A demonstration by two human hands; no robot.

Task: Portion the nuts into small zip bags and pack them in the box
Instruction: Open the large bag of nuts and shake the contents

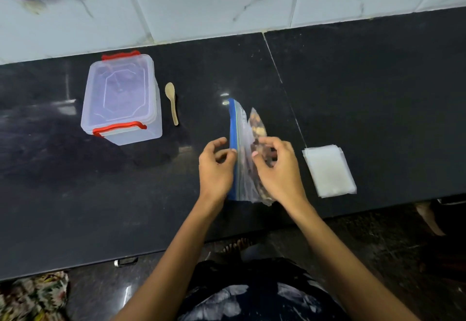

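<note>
Between the hands, the nut bag (248, 149) stands on the bench (378, 93), long axis near-to-far, left hand (215, 166) pinching its blue zip strip, right hand (277, 166) gripping its right side.

Black polished stone counter (353, 88) against a tiled wall. Lying on it, left to right: lidded clear box (121, 98) with red clips; wooden spoon (172, 102) just beside it; nut bag (245, 154); stack of small bags (329, 170) near the front edge.
</note>
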